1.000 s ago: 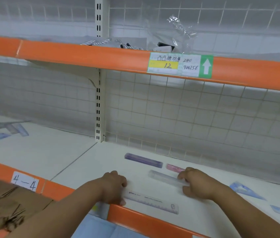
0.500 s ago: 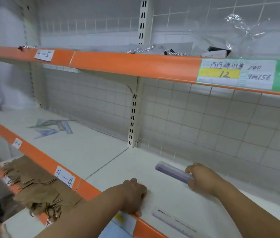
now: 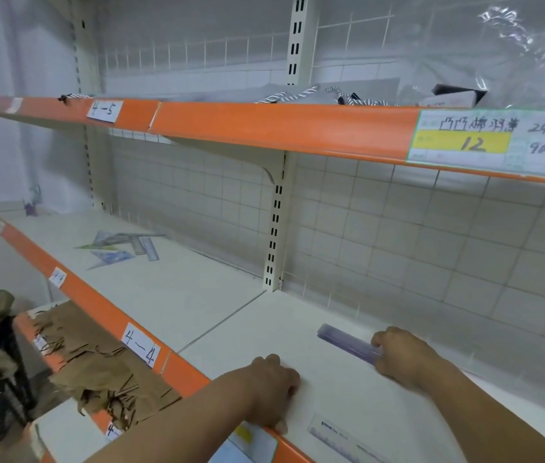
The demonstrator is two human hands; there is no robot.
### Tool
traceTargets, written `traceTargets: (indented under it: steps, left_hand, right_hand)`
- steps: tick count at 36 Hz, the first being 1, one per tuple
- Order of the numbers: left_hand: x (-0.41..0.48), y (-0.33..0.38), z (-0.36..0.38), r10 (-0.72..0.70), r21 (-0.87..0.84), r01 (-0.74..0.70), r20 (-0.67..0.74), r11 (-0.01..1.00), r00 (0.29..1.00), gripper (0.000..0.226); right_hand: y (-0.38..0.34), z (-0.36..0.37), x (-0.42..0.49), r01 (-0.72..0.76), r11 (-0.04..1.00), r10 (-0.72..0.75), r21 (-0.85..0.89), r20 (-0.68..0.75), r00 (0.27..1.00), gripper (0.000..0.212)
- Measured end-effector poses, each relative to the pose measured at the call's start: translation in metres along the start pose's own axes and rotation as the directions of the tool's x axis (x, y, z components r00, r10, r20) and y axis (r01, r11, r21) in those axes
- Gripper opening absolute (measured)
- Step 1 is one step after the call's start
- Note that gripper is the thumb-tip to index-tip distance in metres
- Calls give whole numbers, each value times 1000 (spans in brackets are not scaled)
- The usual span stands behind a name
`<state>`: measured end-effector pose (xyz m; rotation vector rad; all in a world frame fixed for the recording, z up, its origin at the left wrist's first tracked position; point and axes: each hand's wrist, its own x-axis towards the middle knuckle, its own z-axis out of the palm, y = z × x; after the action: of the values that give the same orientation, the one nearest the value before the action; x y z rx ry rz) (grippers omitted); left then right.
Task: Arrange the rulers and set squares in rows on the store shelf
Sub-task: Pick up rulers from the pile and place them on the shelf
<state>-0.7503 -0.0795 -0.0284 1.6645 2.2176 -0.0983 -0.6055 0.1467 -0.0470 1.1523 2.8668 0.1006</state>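
Purple see-through plastic marks the ruler point(image 3: 344, 340) in hand. The right hand point(image 3: 404, 357) pinches its right end, and the ruler lies flat on the store shelf point(image 3: 281, 329), nearer the back edge of the right bay. The left hand point(image 3: 274, 390) sits at the front edge with its fingers bent; I cannot tell whether it grips the lip or only leans there. A clear ruler point(image 3: 334, 437) lies near the front edge, just right of that hand.

The step looks like setting the purple ruler into a row. Next it probably needs squaring parallel to the clear one. The loose pile of set squares and rulers point(image 3: 121, 245) in the left bay is not yet sorted.

The lower tag point(image 3: 141, 349) reads "4-4" by hand and the upper tag point(image 3: 104, 110) "4-5". The price label point(image 3: 464, 138) shows "12" and "240". The clear ruler's blue print is too blurred to read.
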Motion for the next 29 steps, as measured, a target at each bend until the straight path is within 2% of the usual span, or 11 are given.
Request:
traceTargets:
  steps: [6,10,14,18,21,23,24,27,29]
  left_hand:
    - [-2,0,0,6,-15,-6,3,1000,1000,54]
    - [-2,-1,-1,8,-33,-8,5,999,1000,53]
    - [-2,0,-1,6,-31,-6,5,1000,1000,54]
    - [-2,0,0,6,-20,-6,7,1000,1000,54]
    - [-1,-1,0,2,-9,-2,14,1000,1000,55]
    - [-1,-1,0,-1,-6,1,16,1000,1000,55]
    - [0,-1,0,-1,-5,1,16,1000,1000,55]
    - [0,0,1,-1,12,1,17,1000,1000,55]
    - [1,0,1,-6,25,5,16,1000,1000,54]
  right_hand:
    - [-2,2,0,6,999,-8,49,38,999,31]
    - [-5,1,-1,3,998,-6,55,55,998,4]
    - [-7,1,-3,-8,998,4,58,69,998,30]
    - [-9,-1,-5,-8,999,5,47,67,998,32]
    - [-10,-3,-8,-15,998,11,62,63,998,23]
    - [-11,-5,-11,-15,998,12,59,51,999,6]
    - [-11,-5,-13,-12,998,9,62,45,999,10]
    - [-13,-9,-19,0,997,-1,81,15,1000,43]
    - [-16,-13,-26,7,995,-4,100,-28,1000,48]
